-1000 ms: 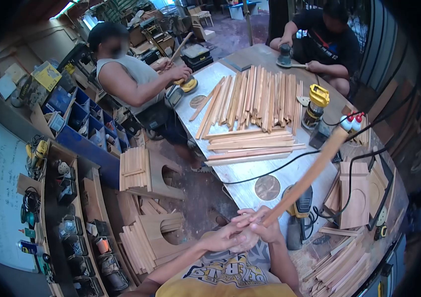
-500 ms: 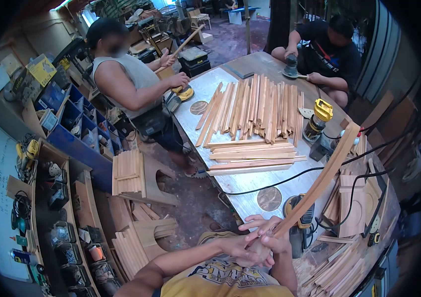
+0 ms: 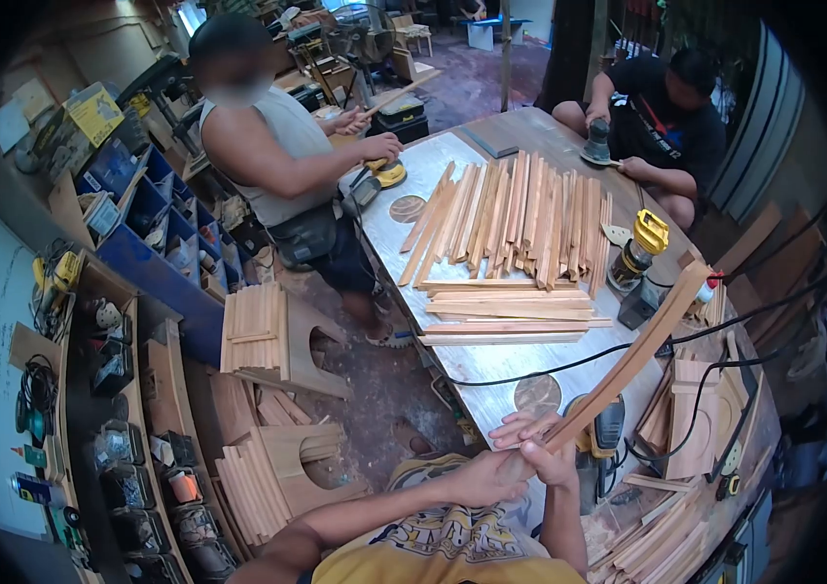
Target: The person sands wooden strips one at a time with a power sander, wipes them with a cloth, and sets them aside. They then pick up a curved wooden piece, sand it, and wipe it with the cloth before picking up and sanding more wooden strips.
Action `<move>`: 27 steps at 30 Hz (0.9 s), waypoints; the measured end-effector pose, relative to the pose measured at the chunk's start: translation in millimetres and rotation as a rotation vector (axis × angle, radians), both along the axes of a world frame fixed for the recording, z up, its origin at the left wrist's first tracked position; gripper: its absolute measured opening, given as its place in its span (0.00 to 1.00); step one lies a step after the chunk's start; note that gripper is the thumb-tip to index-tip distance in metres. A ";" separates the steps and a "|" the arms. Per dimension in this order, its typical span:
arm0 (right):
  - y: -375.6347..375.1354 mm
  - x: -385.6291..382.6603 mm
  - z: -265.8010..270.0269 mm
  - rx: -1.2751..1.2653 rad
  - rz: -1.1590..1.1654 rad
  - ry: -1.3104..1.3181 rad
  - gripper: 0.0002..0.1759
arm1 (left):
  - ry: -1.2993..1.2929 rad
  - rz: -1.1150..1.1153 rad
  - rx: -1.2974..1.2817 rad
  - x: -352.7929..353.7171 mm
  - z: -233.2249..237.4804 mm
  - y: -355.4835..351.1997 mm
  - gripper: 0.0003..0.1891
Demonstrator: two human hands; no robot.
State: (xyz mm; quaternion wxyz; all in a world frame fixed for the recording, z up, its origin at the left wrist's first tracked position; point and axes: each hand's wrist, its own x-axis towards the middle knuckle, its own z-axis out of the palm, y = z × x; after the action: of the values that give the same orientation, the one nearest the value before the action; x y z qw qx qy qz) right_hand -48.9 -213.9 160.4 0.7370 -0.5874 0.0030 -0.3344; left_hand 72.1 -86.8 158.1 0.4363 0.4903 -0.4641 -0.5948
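Right hand (image 3: 557, 461): fingers clamped around a long, light-brown wooden strip (image 3: 623, 372), thumb on the near face. Left hand (image 3: 482, 479): fingers curled around the strip's lower end, just beside the right. Strip is held tilted, upper end leaning right, in front of the counter (image 3: 472, 365), which has a silvery-grey top. Cannot tell if it is one grooved piece or two together.

Near the right hand: yellow-and-black power sander (image 3: 606, 420) on the counter. Black cable (image 3: 521, 379) crosses the surface. Farther out: flat row of pale wooden strips (image 3: 516, 311), then a larger fanned pile of brown wooden strips (image 3: 521, 219). Beyond, two co-workers, each with a hand on a sander.
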 end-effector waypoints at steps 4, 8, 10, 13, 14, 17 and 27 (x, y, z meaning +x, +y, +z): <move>6.3 -0.6 -1.4 0.054 -0.077 0.035 0.10 | 0.079 -0.063 0.328 -3.7 16.1 0.4 0.20; 11.4 -8.6 -11.9 0.088 -0.089 -0.041 0.09 | -0.205 0.219 -0.276 -27.0 -37.3 2.4 0.19; 17.5 -14.1 -23.2 0.114 -0.141 0.001 0.10 | -0.313 0.226 -0.200 -27.7 -38.6 3.3 0.20; 30.2 -20.5 -33.5 0.209 -0.200 0.097 0.10 | -0.342 0.217 0.180 -26.9 -25.2 8.1 0.21; 33.2 -20.4 -36.4 0.245 -0.253 0.161 0.10 | -0.352 0.218 0.186 -30.4 -29.2 11.8 0.21; 51.0 -14.8 -41.2 0.736 -0.220 -0.035 0.09 | -0.388 0.279 0.184 -37.3 -37.0 24.6 0.23; 59.6 -5.5 -70.7 0.924 -0.390 0.299 0.22 | -0.031 0.317 0.056 -26.7 -87.7 71.6 0.38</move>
State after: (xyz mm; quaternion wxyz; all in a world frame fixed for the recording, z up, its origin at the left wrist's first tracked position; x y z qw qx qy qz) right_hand -54.4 -154.3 89.7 0.8348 -0.2308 0.3648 -0.3417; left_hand 45.5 -15.2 70.4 0.5037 0.5786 -0.3706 -0.5236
